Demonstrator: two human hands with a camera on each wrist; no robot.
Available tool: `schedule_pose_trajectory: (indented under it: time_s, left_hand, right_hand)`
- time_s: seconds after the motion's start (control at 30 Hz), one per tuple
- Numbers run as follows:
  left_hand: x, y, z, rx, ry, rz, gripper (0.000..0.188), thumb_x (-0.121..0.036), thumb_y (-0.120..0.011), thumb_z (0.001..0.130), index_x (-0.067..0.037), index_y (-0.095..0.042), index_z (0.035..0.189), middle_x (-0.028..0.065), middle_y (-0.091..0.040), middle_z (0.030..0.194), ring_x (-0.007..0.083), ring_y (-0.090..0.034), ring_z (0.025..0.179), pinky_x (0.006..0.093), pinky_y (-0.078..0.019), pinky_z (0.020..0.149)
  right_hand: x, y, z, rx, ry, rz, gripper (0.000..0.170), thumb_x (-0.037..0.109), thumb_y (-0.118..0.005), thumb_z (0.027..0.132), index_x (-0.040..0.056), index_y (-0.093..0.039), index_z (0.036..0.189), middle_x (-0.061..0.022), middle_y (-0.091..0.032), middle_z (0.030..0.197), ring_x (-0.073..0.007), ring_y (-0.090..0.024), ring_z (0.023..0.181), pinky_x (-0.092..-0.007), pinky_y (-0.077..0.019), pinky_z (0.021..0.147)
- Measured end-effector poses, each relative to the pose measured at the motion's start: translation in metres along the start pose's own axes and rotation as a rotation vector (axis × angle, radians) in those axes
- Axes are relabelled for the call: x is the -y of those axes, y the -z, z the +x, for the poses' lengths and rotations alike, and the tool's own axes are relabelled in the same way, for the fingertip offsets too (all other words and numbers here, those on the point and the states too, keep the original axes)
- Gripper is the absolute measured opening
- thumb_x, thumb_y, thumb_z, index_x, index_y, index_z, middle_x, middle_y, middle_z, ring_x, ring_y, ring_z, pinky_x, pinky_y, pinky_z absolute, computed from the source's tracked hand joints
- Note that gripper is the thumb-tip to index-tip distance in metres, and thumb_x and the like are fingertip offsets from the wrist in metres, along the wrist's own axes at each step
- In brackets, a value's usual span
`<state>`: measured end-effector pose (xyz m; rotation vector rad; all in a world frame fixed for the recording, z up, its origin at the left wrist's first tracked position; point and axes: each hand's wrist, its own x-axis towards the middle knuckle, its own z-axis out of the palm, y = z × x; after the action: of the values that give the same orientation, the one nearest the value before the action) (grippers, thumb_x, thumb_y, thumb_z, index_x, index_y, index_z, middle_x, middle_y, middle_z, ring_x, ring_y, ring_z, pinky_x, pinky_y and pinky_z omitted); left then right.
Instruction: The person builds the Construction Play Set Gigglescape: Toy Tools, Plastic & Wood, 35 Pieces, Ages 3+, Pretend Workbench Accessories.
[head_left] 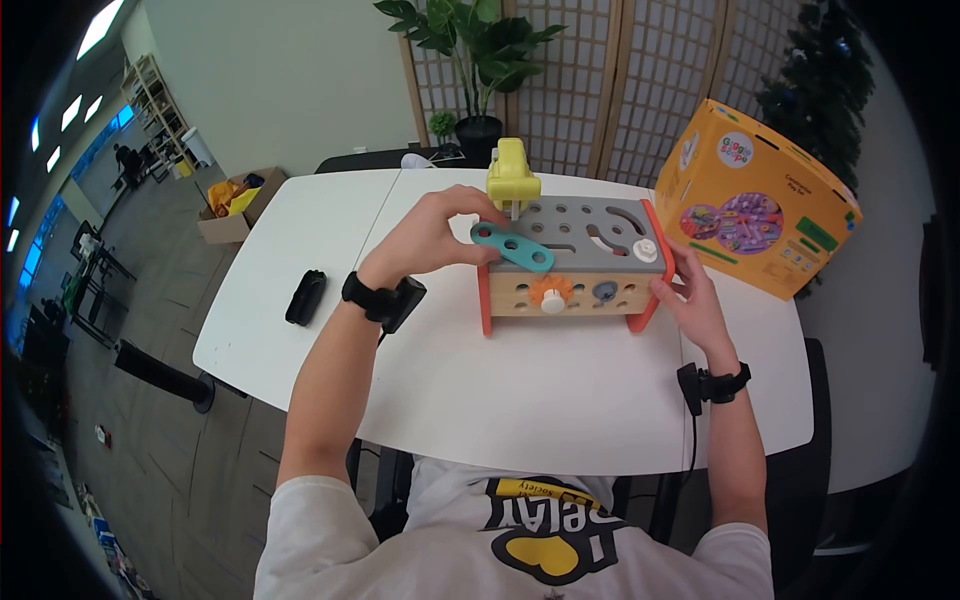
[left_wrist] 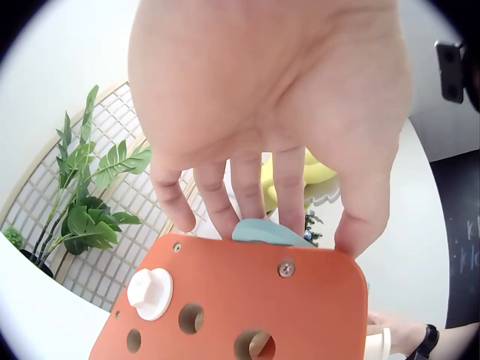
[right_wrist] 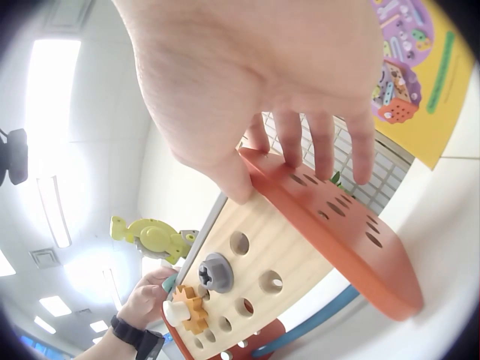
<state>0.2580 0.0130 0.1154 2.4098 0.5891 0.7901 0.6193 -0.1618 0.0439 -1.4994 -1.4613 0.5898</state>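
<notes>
A toy workbench [head_left: 600, 263] with a grey slotted top, wooden front and red end panels [left_wrist: 217, 285] stands upright on the table. My left hand [head_left: 438, 235] is at its left end, thumb and fingers pinching the end of a teal strip [head_left: 526, 253] with holes, which lies slantwise over the top. Just behind those fingers, a yellow toy drill [head_left: 511, 172] stands with its bit down. My right hand [head_left: 696, 302] grips the right red panel [right_wrist: 330, 217], thumb at the front and fingers along the outer side. An orange gear [right_wrist: 196, 309] sits on the front.
On the table's right stands a large orange toy box [head_left: 800, 225]. A black case [head_left: 306, 297] lies on the left of the white table [head_left: 520, 400]. Past the back edge is a potted plant [head_left: 478, 70]; a cardboard carton [head_left: 228, 230] is on the floor to the left.
</notes>
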Motion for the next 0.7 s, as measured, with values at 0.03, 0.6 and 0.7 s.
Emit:
schedule_pose_trajectory:
  time_s: [0.03,0.6,0.7]
  left_hand:
    - [0.001,0.003,-0.004,-0.042,-0.004,-0.013,0.032,-0.015,-0.083,0.077,-0.006,-0.076,0.106,0.0074,-0.073,0.112,0.0238,-0.067,0.106,0.039,-0.0497,0.1]
    - [0.126,0.084,-0.221,-0.163,1.128,0.636,0.077,-0.029,-0.09,0.068,0.0,-0.062,0.134,0.0257,-0.073,0.112,0.0379,-0.072,0.104,0.0422,-0.0573,0.092]
    - [0.116,0.081,-0.218,-0.256,0.994,0.625,0.066,-0.026,-0.09,0.069,0.003,-0.067,0.124,0.024,-0.075,0.102,0.037,-0.073,0.096,0.0411,-0.0589,0.086]
  right_hand:
    - [0.003,0.0,-0.001,-0.001,-0.008,-0.015,0.064,0.017,-0.07,0.098,0.0085,-0.04,0.154,-0.0138,-0.057,0.146,-0.0231,-0.053,0.137,-0.0406,-0.0475,0.108]
    - [-0.001,-0.002,0.0,0.017,0.028,-0.017,0.065,0.012,-0.067,0.097,0.0069,-0.039,0.156,-0.0124,-0.053,0.149,-0.024,-0.052,0.137,-0.039,-0.0486,0.106]
    - [0.022,-0.001,-0.006,-0.003,-0.018,-0.177,0.068,0.013,-0.068,0.095,0.007,-0.04,0.156,-0.0128,-0.052,0.152,-0.026,-0.051,0.139,-0.0419,-0.0461,0.11]
